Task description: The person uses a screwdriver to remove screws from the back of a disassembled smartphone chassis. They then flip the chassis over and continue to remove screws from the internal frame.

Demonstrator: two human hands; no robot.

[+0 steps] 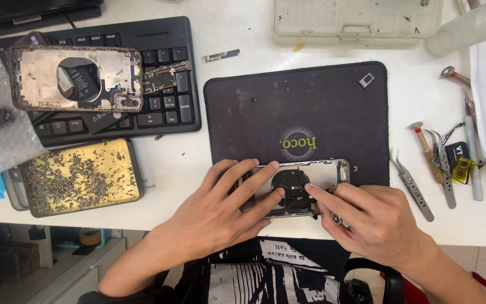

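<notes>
Our left hand [223, 205] presses flat, fingers spread, on the phone frame [302, 186], its length running sideways toward our right hand [369, 217], which pinches a small screwdriver [337, 218].

Both hands on an opened phone housing [310, 177] at the near edge of a dark work mat [288, 107]. Left hand [220, 211] spread flat over the housing's left half, fingers pinning it. Right hand [375, 219] at its right side, index fingertip on the round black coil, a small screwdriver [337, 218] tucked in the fingers. Second stripped housing [77, 79] lies on a black keyboard [164, 107]. Gold tray of screws [80, 175] on the left. Tweezers [413, 183] right of the mat.
</notes>
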